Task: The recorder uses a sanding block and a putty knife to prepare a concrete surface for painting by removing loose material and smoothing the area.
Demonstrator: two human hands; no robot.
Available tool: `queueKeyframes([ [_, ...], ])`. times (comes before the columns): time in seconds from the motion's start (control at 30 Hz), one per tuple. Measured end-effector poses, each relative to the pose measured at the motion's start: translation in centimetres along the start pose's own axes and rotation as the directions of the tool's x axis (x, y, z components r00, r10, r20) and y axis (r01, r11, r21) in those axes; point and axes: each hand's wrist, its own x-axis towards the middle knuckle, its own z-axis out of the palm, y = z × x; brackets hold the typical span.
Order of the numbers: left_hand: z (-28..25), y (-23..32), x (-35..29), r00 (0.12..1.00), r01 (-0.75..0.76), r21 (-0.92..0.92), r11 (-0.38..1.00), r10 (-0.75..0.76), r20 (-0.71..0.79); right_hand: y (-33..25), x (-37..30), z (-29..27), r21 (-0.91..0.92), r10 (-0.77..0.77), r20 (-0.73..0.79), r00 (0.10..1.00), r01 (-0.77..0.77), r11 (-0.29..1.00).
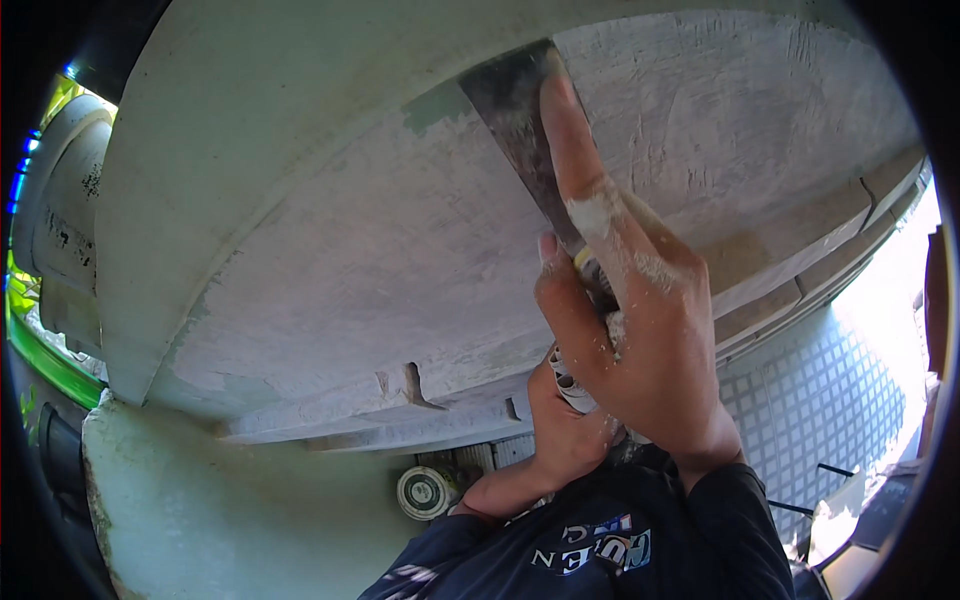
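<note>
My right hand (650, 310) grips a putty knife, its index finger stretched along the dark metal blade (515, 120). The blade's wide edge lies against the upper border of a whitish plastered surface (400, 240), beside a small bare green patch (442, 106). White smears cover my fingers and knuckles. Lower down and partly behind the right hand, my left hand (570, 430) is closed around a pale, patterned object (570, 380). Most of that object is hidden, so its kind cannot be told.
A pale green painted wall (230, 140) curves round the plastered area. Below run ledges (370, 400) with a notch. A round can (425, 492) stands low at the left of my body. Checkered tiles (820, 390) lie at right, near a chair-like frame (835, 510).
</note>
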Motion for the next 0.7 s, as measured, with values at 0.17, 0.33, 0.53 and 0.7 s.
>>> queueKeyframes([
  [0.17,0.1,0.4,0.0,0.996,-0.056,0.065,0.996,0.052,0.068,-0.2,0.1,-0.6,-0.008,-0.013,-0.004,1.0,0.013,1.0],
  [0.33,0.5,0.0,-0.2,0.999,0.002,-0.02,1.0,-0.001,0.049,0.3,-0.2,-0.6,0.014,0.008,0.025,1.0,-0.008,1.0],
  [0.53,0.1,-0.3,-0.7,0.998,0.02,0.003,1.0,-0.02,0.055,-0.1,-0.1,-0.5,0.002,0.005,-0.001,1.0,-0.005,1.0],
  [0.7,0.3,0.2,-0.3,0.998,-0.015,0.045,0.999,0.012,0.056,0.0,0.4,-0.7,-0.004,-0.022,-0.006,1.0,0.022,1.0],
])
